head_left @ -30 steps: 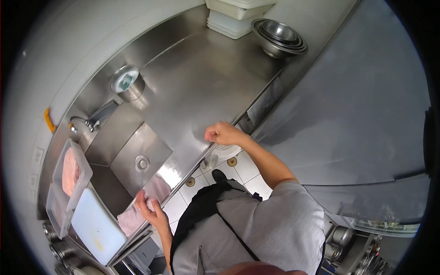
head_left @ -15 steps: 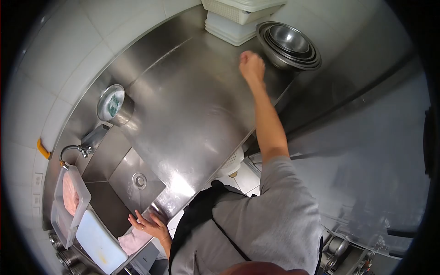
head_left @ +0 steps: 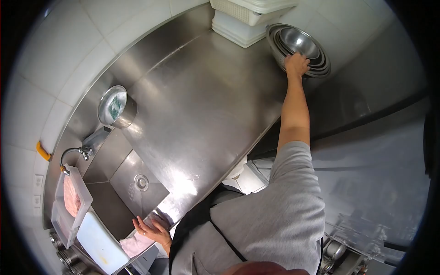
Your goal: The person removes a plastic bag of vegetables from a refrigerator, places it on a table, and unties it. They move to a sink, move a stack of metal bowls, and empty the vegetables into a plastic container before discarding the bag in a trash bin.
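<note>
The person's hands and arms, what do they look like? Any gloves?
No gloves: both hands are bare. The left hand wears a thin, shiny ring. The right hand is too small to check for rings. The right arm has a short grey sleeve; I can't see the left sleeve.

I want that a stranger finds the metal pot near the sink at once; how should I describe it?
Find the steel counter with the sink at one end. Just past the tap, by the wall, stands the round pot. Unlike the nested bowls at the other end, it stands alone, with something green inside.
</note>
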Motion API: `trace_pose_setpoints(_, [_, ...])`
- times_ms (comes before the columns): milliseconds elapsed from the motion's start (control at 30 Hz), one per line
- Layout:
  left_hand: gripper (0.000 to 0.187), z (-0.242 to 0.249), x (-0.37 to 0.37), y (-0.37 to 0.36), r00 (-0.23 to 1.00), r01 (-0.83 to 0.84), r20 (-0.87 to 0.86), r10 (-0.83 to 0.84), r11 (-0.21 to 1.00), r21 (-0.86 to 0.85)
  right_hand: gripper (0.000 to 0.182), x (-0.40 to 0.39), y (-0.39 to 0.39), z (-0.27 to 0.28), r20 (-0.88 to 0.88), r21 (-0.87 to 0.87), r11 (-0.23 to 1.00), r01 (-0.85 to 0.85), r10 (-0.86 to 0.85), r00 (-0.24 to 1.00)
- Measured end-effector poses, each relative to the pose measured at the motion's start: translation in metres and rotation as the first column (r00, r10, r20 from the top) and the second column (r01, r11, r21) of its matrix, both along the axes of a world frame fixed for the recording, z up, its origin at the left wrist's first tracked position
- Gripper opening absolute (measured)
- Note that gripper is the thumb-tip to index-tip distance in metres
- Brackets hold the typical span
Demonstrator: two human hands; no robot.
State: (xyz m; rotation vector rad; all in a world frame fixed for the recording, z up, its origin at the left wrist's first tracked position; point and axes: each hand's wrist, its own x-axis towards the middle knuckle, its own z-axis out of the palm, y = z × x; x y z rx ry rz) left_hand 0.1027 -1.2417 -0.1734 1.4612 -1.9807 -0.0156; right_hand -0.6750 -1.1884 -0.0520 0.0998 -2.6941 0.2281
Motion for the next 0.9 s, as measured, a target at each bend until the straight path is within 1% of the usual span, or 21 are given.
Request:
trace_pose_setpoints(67, [0.053,-0.003,0.001,0.000,1.000,0.001,-0.001,-0.001,1.000,-0.010,0.037,-0.007,0.002,-0.003,0.009,0.002,1.000,-0.015,0.015,1.000])
trace_pose_setpoints(167, [0.053,-0.006,0.005,-0.001,1.000,0.007,0.005,-0.007,1.000,-0.021,0.035,-0.018,0.003,-0.006,0.075,0.032,0.999,-0.030,0.028,0.997])
trace_pose_setpoints(267, [0.052,-0.003,0.002,0.000,1.000,0.003,-0.004,-0.003,1.000,-0.023,0.032,-0.011,-0.003,-0.011,-0.051,-0.078,0.997,-0.013,0.009,0.999])
trace_pose_setpoints(367, [0.053,-0.006,0.005,0.000,1.000,-0.015,0.000,0.015,1.000,-0.024,0.030,-0.001,-0.004,-0.006,-0.010,0.039,0.998,-0.045,0.046,0.999])
trace_pose_setpoints(467, [0.053,-0.003,0.003,0.000,1.000,-0.004,0.002,0.004,1.000,-0.026,0.027,-0.016,-0.008,-0.015,0.030,0.093,0.993,-0.074,0.072,0.997])
trace_pose_setpoints(567, [0.055,-0.003,0.003,0.000,1.000,-0.008,0.006,0.008,1.000,-0.024,0.026,-0.012,-0.012,-0.023,0.012,0.058,0.993,-0.101,0.101,0.995])
trace_pose_setpoints(667, [0.055,-0.006,0.005,0.000,1.000,-0.020,0.009,0.020,0.999,-0.032,0.030,-0.013,-0.011,-0.038,-0.085,-0.002,0.990,-0.142,0.141,0.986])
trace_pose_setpoints(733, [0.055,-0.007,0.006,0.000,1.000,-0.015,0.007,0.016,0.999,-0.038,0.034,-0.006,-0.009,-0.048,-0.229,-0.033,0.984,-0.177,0.164,0.960])
trace_pose_setpoints(767, [0.055,-0.007,0.006,0.000,1.000,-0.013,0.007,0.013,0.999,-0.041,0.036,-0.003,-0.010,-0.054,-0.298,-0.048,0.980,-0.196,0.173,0.939])
trace_pose_setpoints(800, [0.055,-0.007,0.006,0.001,1.000,-0.012,-0.001,0.012,0.999,-0.037,0.036,-0.002,-0.012,-0.062,-0.391,-0.027,0.981,-0.192,0.166,0.905])
trace_pose_setpoints(867, [0.055,-0.005,0.005,0.001,1.000,-0.009,-0.016,0.009,0.999,-0.031,0.036,0.001,-0.016,-0.076,-0.561,0.010,0.984,-0.178,0.153,0.813])
trace_pose_setpoints(900, [0.054,-0.005,0.005,0.001,1.000,-0.006,-0.013,0.006,0.999,-0.037,0.033,0.004,-0.016,-0.078,-0.578,0.003,0.981,-0.192,0.159,0.801])
